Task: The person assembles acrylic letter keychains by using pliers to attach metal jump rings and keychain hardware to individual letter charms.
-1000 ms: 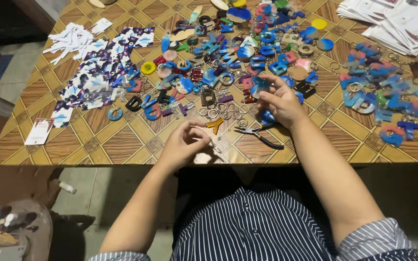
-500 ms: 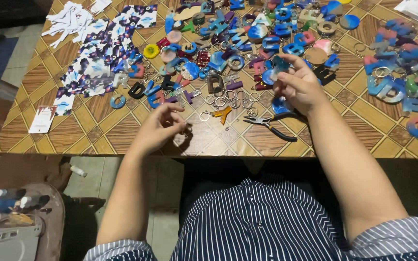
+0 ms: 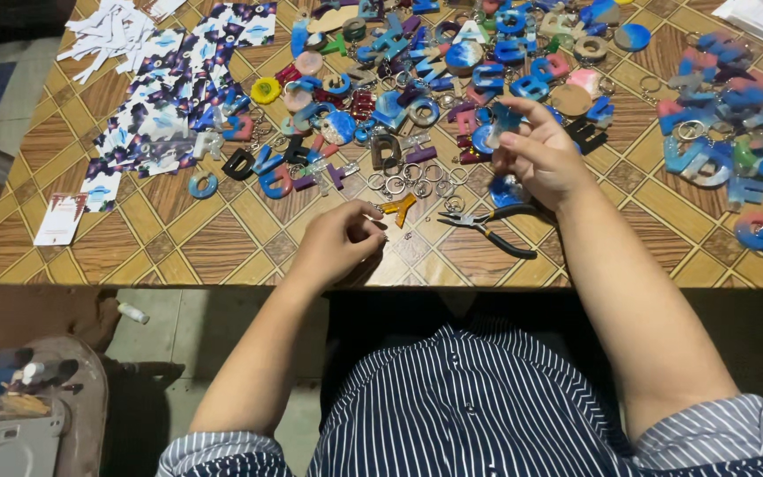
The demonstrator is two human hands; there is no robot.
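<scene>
My right hand is raised over the table and pinches a small blue resin letter charm between thumb and fingers. My left hand rests near the front edge with its fingertips closed on something small by an orange letter charm; what it pinches is too small to tell. Black-handled pliers lie on the table just below my right hand. Several loose metal key rings lie between my hands.
A wide heap of coloured letter keychains covers the far middle of the patterned wooden table. More letters lie at the right, printed cards at the left. A grey stool with bottles stands on the floor, lower left.
My right hand has lifted a blue charm off the pile toward me. My left hand has shifted right, next to the orange charm. The view has tilted down.
</scene>
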